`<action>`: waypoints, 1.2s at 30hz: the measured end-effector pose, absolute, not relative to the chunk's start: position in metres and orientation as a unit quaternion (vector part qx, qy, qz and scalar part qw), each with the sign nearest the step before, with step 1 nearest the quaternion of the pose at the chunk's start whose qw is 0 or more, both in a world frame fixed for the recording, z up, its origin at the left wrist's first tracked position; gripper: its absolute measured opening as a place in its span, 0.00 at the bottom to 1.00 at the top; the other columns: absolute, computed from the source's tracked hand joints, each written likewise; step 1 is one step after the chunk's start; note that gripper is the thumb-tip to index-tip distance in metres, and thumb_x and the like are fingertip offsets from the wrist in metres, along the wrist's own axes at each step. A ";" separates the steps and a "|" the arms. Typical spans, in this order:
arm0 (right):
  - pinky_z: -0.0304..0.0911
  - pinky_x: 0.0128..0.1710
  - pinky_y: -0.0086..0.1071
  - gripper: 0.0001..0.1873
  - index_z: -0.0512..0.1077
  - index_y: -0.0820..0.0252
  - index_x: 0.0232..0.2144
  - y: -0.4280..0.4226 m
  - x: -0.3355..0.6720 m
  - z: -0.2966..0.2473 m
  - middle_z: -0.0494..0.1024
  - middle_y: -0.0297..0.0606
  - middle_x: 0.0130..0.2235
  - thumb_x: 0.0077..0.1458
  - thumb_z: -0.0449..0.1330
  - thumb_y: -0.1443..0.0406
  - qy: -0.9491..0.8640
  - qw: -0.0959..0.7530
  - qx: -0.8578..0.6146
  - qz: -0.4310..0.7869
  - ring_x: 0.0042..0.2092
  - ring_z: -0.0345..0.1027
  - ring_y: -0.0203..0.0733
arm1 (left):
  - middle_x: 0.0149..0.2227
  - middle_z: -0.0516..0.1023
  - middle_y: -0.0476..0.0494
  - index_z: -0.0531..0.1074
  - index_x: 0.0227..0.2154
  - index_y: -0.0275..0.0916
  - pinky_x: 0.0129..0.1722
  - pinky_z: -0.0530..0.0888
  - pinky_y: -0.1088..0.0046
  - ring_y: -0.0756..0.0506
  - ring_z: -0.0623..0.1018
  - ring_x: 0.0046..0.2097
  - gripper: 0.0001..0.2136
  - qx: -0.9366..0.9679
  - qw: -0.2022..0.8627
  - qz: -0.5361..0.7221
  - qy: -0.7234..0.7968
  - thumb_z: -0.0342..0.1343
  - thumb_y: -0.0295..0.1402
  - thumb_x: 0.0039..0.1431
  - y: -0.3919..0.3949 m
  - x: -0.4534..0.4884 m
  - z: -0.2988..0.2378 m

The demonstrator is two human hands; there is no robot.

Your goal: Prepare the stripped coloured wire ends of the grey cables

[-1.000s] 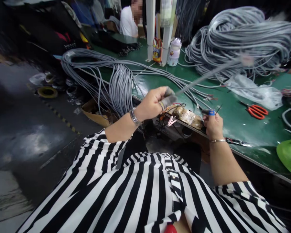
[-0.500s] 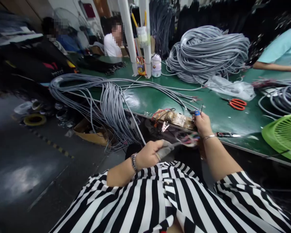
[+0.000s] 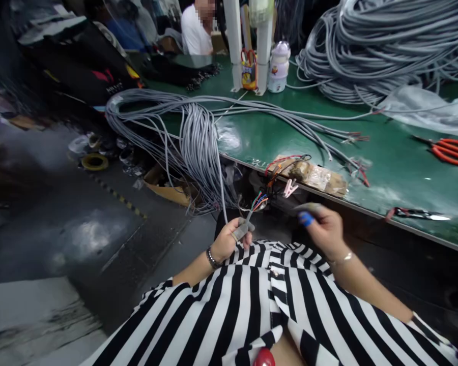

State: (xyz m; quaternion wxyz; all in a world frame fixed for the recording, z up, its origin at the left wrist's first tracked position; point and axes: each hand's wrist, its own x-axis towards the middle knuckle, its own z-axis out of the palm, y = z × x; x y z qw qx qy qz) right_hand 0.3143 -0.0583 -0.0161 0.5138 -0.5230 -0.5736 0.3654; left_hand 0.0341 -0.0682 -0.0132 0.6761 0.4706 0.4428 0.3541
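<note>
My left hand point(image 3: 227, 243), with grey covers on its fingertips, is closed on the end of a grey cable point(image 3: 249, 215). From that end, thin coloured wires point(image 3: 258, 202) in red, blue, green and orange fan out upward. My right hand point(image 3: 326, 231) hangs to the right of them, apart from the wires and in front of the table edge. It is smeared by motion, with blue tape on one finger; whether its fingers hold anything I cannot make out. A pink clip point(image 3: 290, 188) and a taped wooden block point(image 3: 320, 179) lie at the table edge above it.
Looped grey cables point(image 3: 198, 137) drape over the green table point(image 3: 248, 134). Red-handled scissors point(image 3: 451, 151), cutters point(image 3: 418, 213), a plastic bag point(image 3: 427, 109), a bottle point(image 3: 279, 67) and a big cable coil point(image 3: 385, 51) lie or stand there. A person point(image 3: 196, 30) sits behind.
My right hand has come off the table edge, down and toward me. The coloured wires, blurred before, now stand fanned out at my left hand. The camera view has shifted.
</note>
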 end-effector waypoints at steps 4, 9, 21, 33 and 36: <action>0.64 0.29 0.32 0.14 0.74 0.58 0.34 -0.069 0.258 -0.011 0.74 0.36 0.29 0.49 0.65 0.55 -0.588 0.420 -0.443 0.531 0.29 0.66 0.39 | 0.23 0.75 0.49 0.70 0.35 0.37 0.23 0.68 0.77 0.52 0.73 0.21 0.18 0.495 0.684 0.330 0.422 0.56 0.49 0.57 -0.064 0.040 -0.019; 0.64 0.31 0.30 0.16 0.71 0.60 0.32 -0.055 0.240 -0.008 0.74 0.34 0.29 0.48 0.65 0.54 -0.501 0.464 -0.434 0.588 0.29 0.65 0.35 | 0.24 0.75 0.49 0.69 0.33 0.37 0.28 0.70 0.76 0.52 0.74 0.25 0.15 0.541 0.678 0.296 0.400 0.56 0.46 0.59 -0.061 0.044 -0.019; 0.52 0.20 0.26 0.16 0.72 0.61 0.29 -0.045 0.234 0.006 0.73 0.33 0.25 0.43 0.69 0.55 -0.405 0.507 -0.383 0.657 0.22 0.56 0.29 | 0.19 0.70 0.54 0.66 0.30 0.38 0.18 0.61 0.78 0.56 0.63 0.16 0.20 0.424 0.715 0.394 0.391 0.65 0.49 0.46 -0.038 0.067 -0.007; 0.31 0.15 0.23 0.25 0.59 0.59 0.22 -0.047 0.231 -0.015 0.56 0.22 0.15 0.42 0.68 0.51 -0.253 0.384 -0.344 0.819 0.16 0.37 0.23 | 0.21 0.74 0.48 0.73 0.24 0.35 0.22 0.66 0.75 0.52 0.70 0.20 0.22 0.440 0.786 0.291 0.322 0.73 0.45 0.31 -0.026 0.054 -0.026; 0.34 0.15 0.23 0.24 0.62 0.59 0.22 -0.046 0.229 -0.020 0.59 0.24 0.15 0.38 0.70 0.51 -0.253 0.405 -0.402 0.781 0.16 0.42 0.24 | 0.26 0.77 0.45 0.77 0.26 0.35 0.28 0.70 0.74 0.50 0.74 0.26 0.17 0.520 0.756 0.257 0.302 0.72 0.42 0.39 -0.021 0.050 -0.022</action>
